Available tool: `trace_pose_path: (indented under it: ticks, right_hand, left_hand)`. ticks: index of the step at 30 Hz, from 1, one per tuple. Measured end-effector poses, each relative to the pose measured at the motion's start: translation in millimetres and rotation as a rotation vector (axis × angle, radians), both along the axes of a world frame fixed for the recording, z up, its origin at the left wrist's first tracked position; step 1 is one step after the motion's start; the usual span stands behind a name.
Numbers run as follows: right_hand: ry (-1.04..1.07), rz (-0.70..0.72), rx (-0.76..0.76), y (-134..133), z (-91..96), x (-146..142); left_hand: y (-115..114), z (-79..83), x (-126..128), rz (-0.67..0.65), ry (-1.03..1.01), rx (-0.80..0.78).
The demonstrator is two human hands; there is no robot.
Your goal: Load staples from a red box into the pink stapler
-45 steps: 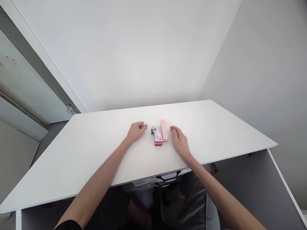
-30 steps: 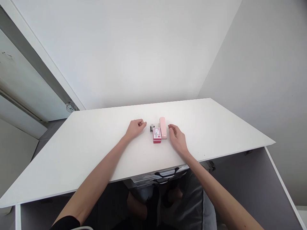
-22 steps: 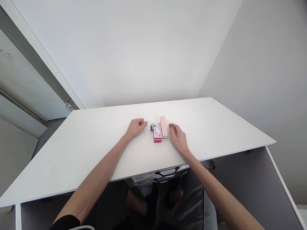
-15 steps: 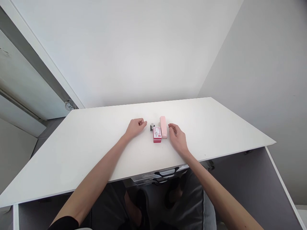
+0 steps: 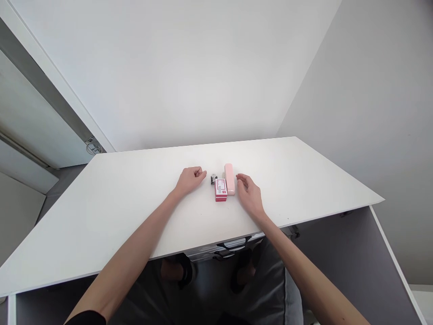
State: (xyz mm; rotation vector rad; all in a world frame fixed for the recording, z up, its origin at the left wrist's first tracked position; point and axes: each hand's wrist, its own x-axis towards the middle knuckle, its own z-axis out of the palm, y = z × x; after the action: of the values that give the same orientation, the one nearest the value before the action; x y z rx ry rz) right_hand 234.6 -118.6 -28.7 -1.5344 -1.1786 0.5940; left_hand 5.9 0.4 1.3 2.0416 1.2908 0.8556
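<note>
On the white table (image 5: pixel 135 189), a pink stapler (image 5: pixel 229 178) lies lengthwise between my two hands. A small red-and-white box (image 5: pixel 221 187), apparently stacked on another red one, sits against its left side. Just behind the box's left corner is a black binder clip (image 5: pixel 213 179) with silvery handles. My left hand (image 5: pixel 190 179) rests on the table left of the clip, fingers curled into a loose fist, and nothing shows in it. To the stapler's right, close but apart, my right hand (image 5: pixel 249 192) lies on its side with fingers slightly bent and holding nothing.
A white wall (image 5: pixel 196 81) rises behind the table's back edge, with a grey wall (image 5: pixel 365 113) at the right. Below the front edge are drawers with black handles (image 5: pixel 233 244) and my legs. A cable (image 5: pixel 94 147) hangs near the left back corner.
The view has shifted slightly. Below the table, my left foot has changed position. Both hands and the items between them stay as they were.
</note>
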Motion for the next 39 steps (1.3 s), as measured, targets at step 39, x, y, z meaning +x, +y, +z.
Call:
trace_pose_path:
  ticks: [39]
  right_hand:
    - [-0.088, 0.004, -0.004, -1.1, 2.8, -3.9]
  left_hand:
    - [-8.5, -5.7, -2.8, 0.001, -0.030, -0.028]
